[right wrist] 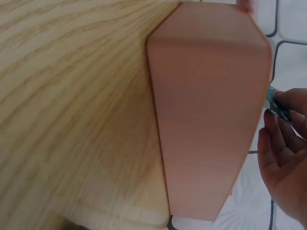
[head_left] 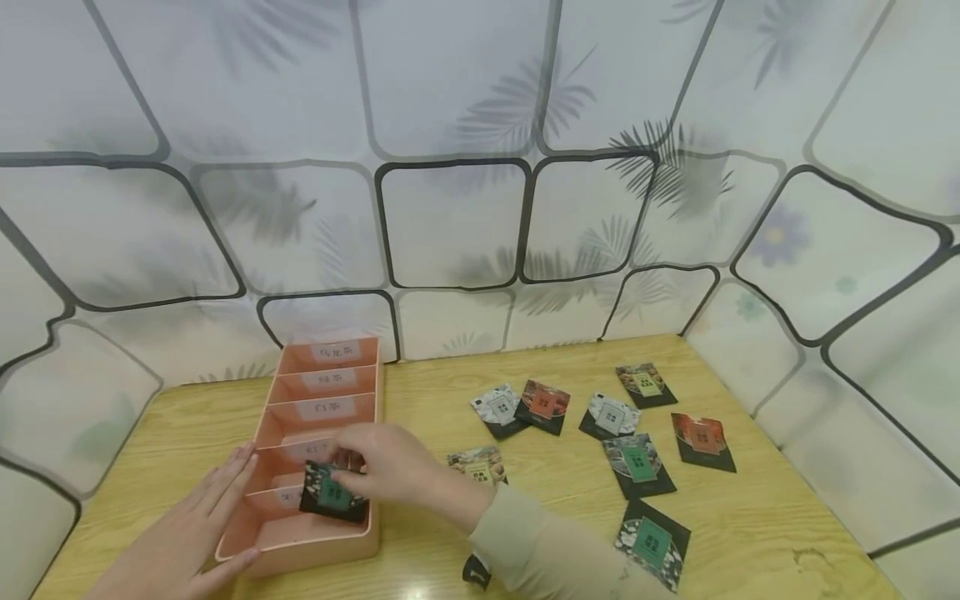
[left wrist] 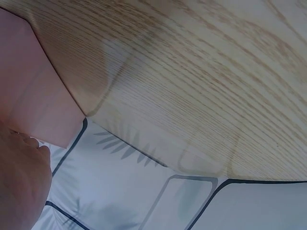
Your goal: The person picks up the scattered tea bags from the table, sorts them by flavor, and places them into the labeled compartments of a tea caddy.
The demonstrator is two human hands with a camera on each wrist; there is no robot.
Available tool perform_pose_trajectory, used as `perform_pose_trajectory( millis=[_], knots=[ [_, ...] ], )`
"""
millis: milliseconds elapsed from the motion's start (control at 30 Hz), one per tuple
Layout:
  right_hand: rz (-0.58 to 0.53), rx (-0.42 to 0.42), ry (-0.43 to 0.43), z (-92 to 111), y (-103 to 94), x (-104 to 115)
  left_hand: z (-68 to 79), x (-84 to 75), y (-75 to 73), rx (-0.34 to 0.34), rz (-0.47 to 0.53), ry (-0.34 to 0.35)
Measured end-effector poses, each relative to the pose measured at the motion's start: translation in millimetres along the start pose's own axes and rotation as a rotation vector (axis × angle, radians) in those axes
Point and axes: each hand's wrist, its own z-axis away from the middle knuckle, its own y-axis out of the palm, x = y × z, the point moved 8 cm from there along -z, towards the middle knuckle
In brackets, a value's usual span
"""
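The packet (head_left: 328, 500), lower left in the head view, is pinched by the right hand (head_left: 393, 460) from its right, over the lowest compartment (head_left: 291, 533) of the box (head_left: 322, 557), whose long axis runs up the frame, the left hand (head_left: 180, 533) touching the left rim, fingers straight

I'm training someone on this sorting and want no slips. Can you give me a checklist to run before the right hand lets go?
1. Packet secure: ok. The right hand pinches the green-labelled packet.
2. Box steadied: ok. The left hand rests against the side of the pink box.
3. Packet clear of the nearest divider: cannot tell. It overlaps the divider line in the head view.
4. Packet matches the nearest compartment's label: cannot tell. The label is partly hidden and the print too small.
5. All packets off the table: not ok. Several loose packets lie to the box's right.
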Motion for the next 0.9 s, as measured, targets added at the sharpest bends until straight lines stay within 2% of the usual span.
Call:
perform_pose_trajectory(
  millis=[167, 333, 500, 700, 900],
  knots=[
    [0.073, 0.018, -0.023, -1, 10.7, -2, -0.2, -1.1, -2.1, -0.048, 0.002, 0.046],
    [0.117, -0.003, -0.065, -1, 18.2, 0, -0.7, -0.5, -1.9, -0.054, 0.008, 0.049],
    [0.138, -0.013, -0.048, -1, 23.4, -1, -0.8, -0.7, -2.1, -0.061, 0.006, 0.055],
    [0.100, -0.012, -0.026, -2, 22.6, -3, -1.5, -0.3, -2.9, -0.060, 0.008, 0.049],
    [0.025, -0.025, 0.013, 0, 10.9, -5, -1.1, 0.3, -0.1, -0.023, -0.004, 0.017]
  ],
)
